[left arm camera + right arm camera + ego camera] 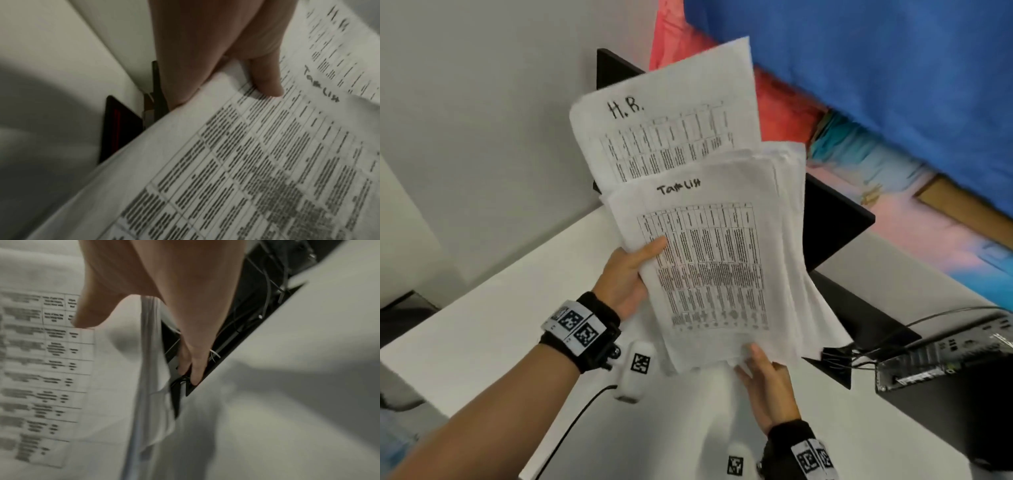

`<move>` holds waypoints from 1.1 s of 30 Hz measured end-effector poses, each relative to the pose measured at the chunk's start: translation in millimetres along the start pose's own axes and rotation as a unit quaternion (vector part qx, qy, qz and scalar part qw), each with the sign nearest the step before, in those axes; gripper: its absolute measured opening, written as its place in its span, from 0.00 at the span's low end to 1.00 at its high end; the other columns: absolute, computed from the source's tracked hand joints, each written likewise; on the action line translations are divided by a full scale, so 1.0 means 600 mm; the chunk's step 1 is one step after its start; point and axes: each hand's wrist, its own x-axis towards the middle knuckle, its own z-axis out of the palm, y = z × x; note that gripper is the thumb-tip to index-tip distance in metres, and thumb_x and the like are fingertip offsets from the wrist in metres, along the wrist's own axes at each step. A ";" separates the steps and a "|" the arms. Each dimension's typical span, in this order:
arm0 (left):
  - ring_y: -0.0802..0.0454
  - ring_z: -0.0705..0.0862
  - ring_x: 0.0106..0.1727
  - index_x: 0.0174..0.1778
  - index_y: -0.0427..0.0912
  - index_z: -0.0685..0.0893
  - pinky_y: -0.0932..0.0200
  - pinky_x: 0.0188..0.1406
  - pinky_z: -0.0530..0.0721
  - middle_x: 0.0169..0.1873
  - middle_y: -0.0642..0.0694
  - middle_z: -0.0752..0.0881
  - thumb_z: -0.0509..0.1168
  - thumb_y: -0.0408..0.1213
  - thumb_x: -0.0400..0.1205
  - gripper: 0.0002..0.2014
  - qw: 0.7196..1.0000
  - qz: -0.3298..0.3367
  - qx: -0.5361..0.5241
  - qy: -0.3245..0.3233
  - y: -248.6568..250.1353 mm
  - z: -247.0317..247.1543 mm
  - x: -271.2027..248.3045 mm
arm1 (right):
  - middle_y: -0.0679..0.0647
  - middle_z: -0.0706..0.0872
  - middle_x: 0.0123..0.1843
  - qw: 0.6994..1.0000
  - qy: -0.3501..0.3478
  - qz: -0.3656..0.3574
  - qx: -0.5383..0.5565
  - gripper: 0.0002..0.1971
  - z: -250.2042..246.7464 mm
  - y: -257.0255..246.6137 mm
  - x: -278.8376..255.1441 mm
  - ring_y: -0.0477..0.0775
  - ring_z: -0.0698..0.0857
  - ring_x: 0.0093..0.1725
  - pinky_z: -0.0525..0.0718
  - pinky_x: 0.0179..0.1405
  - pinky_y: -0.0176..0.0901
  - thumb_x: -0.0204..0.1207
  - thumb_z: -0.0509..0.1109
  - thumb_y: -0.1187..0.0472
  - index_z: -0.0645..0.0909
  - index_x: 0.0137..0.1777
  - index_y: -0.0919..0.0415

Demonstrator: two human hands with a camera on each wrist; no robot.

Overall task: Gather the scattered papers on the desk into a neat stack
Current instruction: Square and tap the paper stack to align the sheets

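Papers [715, 260] sit gathered in my hands, lifted above the white counter [493, 329]. My right hand [767, 390] pinches the near edge, my left hand [626, 277] grips the left side, thumb on top. Farther off, the "H.B." sheet [664, 123] juts out unaligned. Next, I judge, comes tapping the edges square.

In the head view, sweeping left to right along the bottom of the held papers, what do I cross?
Left hand gripping the stack's left edge → white tagged device on the desk → right hand holding the papers from the bottom edge → cable bundle → black electronics box.
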 end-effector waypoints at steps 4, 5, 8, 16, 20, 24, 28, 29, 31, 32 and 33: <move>0.37 0.83 0.73 0.77 0.38 0.79 0.37 0.67 0.84 0.72 0.34 0.83 0.68 0.34 0.83 0.24 0.999 -0.040 0.002 -0.005 -0.032 -0.012 -0.015 | 0.68 0.93 0.55 0.998 0.008 -0.032 0.046 0.15 -0.001 -0.036 -0.008 0.63 0.92 0.57 0.82 0.71 0.64 0.74 0.78 0.64 0.87 0.58 0.71; 0.36 0.83 0.73 0.77 0.39 0.79 0.39 0.65 0.86 0.73 0.34 0.83 0.69 0.36 0.81 0.26 0.999 -0.037 -0.002 0.002 -0.032 -0.022 -0.019 | 0.65 0.95 0.51 0.998 0.025 -0.048 0.031 0.13 -0.007 -0.047 -0.010 0.59 0.95 0.51 0.86 0.65 0.62 0.76 0.75 0.66 0.86 0.58 0.71; 0.40 0.83 0.73 0.77 0.46 0.79 0.40 0.64 0.86 0.75 0.39 0.82 0.77 0.50 0.74 0.35 1.000 -0.012 -0.009 0.003 0.008 -0.065 -0.031 | 0.63 0.95 0.44 0.995 0.045 -0.087 -0.022 0.07 -0.039 -0.084 -0.021 0.53 0.95 0.41 0.93 0.48 0.49 0.76 0.74 0.68 0.85 0.52 0.68; 0.47 0.93 0.58 0.59 0.50 0.93 0.52 0.52 0.92 0.60 0.43 0.92 0.81 0.66 0.58 0.36 0.987 -0.016 0.133 -0.089 0.136 -0.121 -0.034 | 0.61 0.96 0.41 0.995 0.062 -0.082 0.004 0.07 -0.107 -0.132 -0.051 0.52 0.96 0.36 0.94 0.35 0.46 0.84 0.63 0.73 0.80 0.47 0.64; 0.41 0.93 0.57 0.55 0.50 0.94 0.51 0.52 0.91 0.59 0.40 0.92 0.84 0.54 0.61 0.26 0.956 -0.090 0.251 -0.120 0.092 -0.120 -0.032 | 0.58 0.96 0.37 0.997 0.054 -0.061 -0.005 0.10 -0.095 -0.115 -0.051 0.51 0.96 0.36 0.94 0.38 0.49 0.85 0.62 0.73 0.77 0.45 0.60; 0.40 0.91 0.60 0.58 0.47 0.93 0.49 0.57 0.90 0.63 0.37 0.90 0.81 0.41 0.69 0.20 0.945 -0.142 0.265 -0.130 0.043 -0.108 -0.033 | 0.58 0.96 0.44 0.995 0.060 -0.066 0.034 0.05 -0.108 -0.110 -0.047 0.52 0.96 0.39 0.94 0.36 0.50 0.82 0.66 0.69 0.79 0.56 0.65; 0.45 0.91 0.61 0.63 0.47 0.88 0.43 0.66 0.86 0.59 0.45 0.93 0.85 0.47 0.64 0.30 0.911 -0.163 0.356 -0.131 -0.002 -0.063 -0.027 | 0.64 0.92 0.62 0.999 0.008 -0.016 -0.034 0.27 -0.102 -0.090 -0.031 0.61 0.94 0.57 0.93 0.47 0.52 0.70 0.73 0.69 0.81 0.72 0.66; 0.49 0.93 0.58 0.60 0.49 0.90 0.43 0.65 0.86 0.56 0.49 0.94 0.84 0.45 0.66 0.26 0.899 -0.153 0.391 -0.120 -0.014 -0.053 -0.021 | 0.65 0.92 0.63 0.998 0.000 -0.010 -0.057 0.26 -0.094 -0.083 -0.028 0.61 0.93 0.58 0.93 0.47 0.52 0.70 0.74 0.70 0.82 0.71 0.65; 0.53 0.93 0.54 0.56 0.50 0.91 0.44 0.65 0.87 0.53 0.51 0.95 0.83 0.41 0.69 0.19 0.888 -0.127 0.433 -0.087 -0.033 -0.049 -0.010 | 0.65 0.92 0.62 0.996 0.009 -0.027 -0.085 0.24 -0.088 -0.075 -0.019 0.62 0.93 0.58 0.93 0.47 0.50 0.72 0.75 0.70 0.82 0.70 0.66; 0.54 0.93 0.54 0.56 0.48 0.91 0.43 0.65 0.87 0.53 0.52 0.95 0.82 0.39 0.70 0.18 0.889 -0.116 0.437 -0.068 -0.034 -0.050 -0.007 | 0.65 0.93 0.61 0.995 0.011 -0.049 -0.086 0.23 -0.087 -0.078 -0.019 0.62 0.93 0.58 0.93 0.48 0.50 0.73 0.74 0.71 0.83 0.70 0.67; 0.54 0.93 0.54 0.57 0.48 0.91 0.44 0.64 0.87 0.53 0.52 0.94 0.82 0.38 0.70 0.19 0.891 -0.104 0.437 -0.058 -0.029 -0.052 -0.008 | 0.65 0.93 0.61 0.994 0.017 -0.070 -0.088 0.21 -0.087 -0.088 -0.026 0.63 0.93 0.58 0.93 0.49 0.49 0.74 0.73 0.70 0.84 0.68 0.68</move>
